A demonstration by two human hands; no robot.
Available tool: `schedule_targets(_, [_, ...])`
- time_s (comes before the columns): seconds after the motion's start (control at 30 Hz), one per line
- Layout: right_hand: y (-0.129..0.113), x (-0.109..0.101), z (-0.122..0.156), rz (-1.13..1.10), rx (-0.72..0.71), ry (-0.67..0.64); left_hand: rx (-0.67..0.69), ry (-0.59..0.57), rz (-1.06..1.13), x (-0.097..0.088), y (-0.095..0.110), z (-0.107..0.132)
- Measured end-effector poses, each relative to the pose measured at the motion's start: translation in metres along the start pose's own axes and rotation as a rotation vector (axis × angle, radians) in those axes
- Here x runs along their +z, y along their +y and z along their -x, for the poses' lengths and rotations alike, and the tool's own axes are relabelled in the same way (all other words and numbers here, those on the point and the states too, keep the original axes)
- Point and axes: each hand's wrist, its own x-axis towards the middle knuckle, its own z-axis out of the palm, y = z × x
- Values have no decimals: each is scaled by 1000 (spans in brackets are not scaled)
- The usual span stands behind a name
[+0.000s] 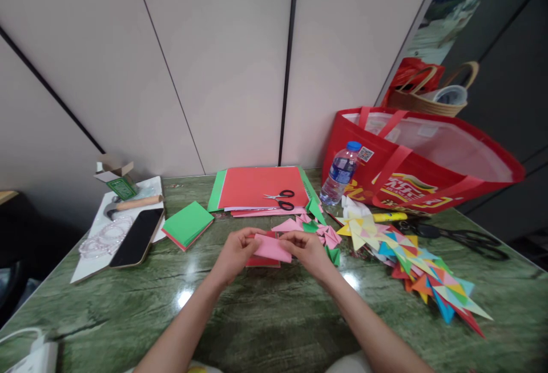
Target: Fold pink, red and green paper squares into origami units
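Note:
Between my two hands is a folded piece of pink paper. My left hand pinches its left end, and my right hand pinches the right end. Beneath it, partly covered, lies red paper on the table. Just beyond my right hand are several folded pink and green origami pieces. Farther back, scissors with black handles rest on a stack of red, pink and green paper sheets. A smaller stack of green and red paper sits to the left.
At right stand a water bottle and a big red bag, with a colourful folded-paper chain and black scissors in front. A phone, beads and a small green box lie left on the green table.

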Motion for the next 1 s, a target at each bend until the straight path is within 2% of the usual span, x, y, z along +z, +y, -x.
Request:
schedule_targets(0.13, [-4,-1,0,-41,-46,13,-2,-3,25,0,4,2])
schedule_targets(0.27, [-7,-3,0,-35,-66,-56,46,-17,-19,-3,6,3])
schedule_targets(0.43, [-9,-5,0,-16,-78,-109,81,51,-166,-6,1,1])
schedule_targets(0.7, [-8,-4,0,21,-61,-57,137,44,-351,-1,5,2])
schedule_targets(1.0, [-5,-4,-1,-2,-66,-40,132,69,-371,1,8,3])
